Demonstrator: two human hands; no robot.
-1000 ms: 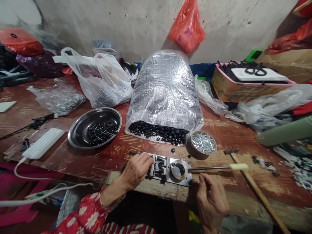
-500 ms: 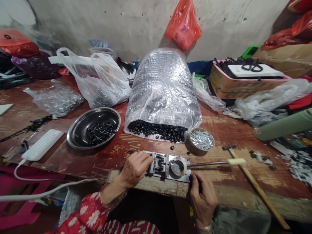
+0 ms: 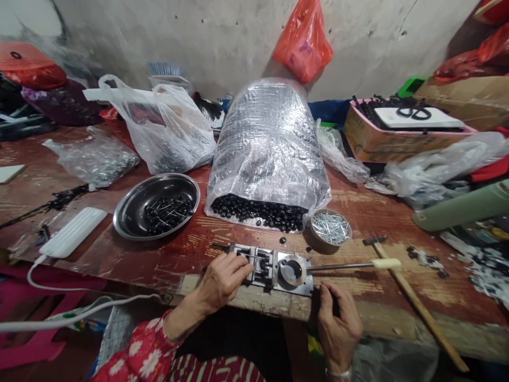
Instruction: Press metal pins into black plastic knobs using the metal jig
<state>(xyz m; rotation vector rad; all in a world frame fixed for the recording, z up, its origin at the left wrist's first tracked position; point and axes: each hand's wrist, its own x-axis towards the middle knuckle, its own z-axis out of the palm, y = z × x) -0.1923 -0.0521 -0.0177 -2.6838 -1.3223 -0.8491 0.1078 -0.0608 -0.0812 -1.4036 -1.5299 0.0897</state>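
A small metal jig with a clamp block, a round cam and a long lever lies at the table's front edge. My left hand rests over the jig's left end, its fingers closed and pressed together at the clamp block; whatever they hold is hidden. Just off the jig's right end, my right hand is curled with thumb against forefinger, and I cannot make out anything in it. The lever's pale handle points right. Behind the jig stand a bowl of nails and a clear sack spilling black round caps.
A steel bowl with black-headed nails sits left of the sack. A hammer lies on the right, its handle reaching over the front edge. A white power strip is at left, plastic bags behind, and a green cylinder at far right.
My left hand has slid slightly down at the clamp block, uncovering more of the jig's top left. My right hand has shifted slightly right and down, away from the jig's end.
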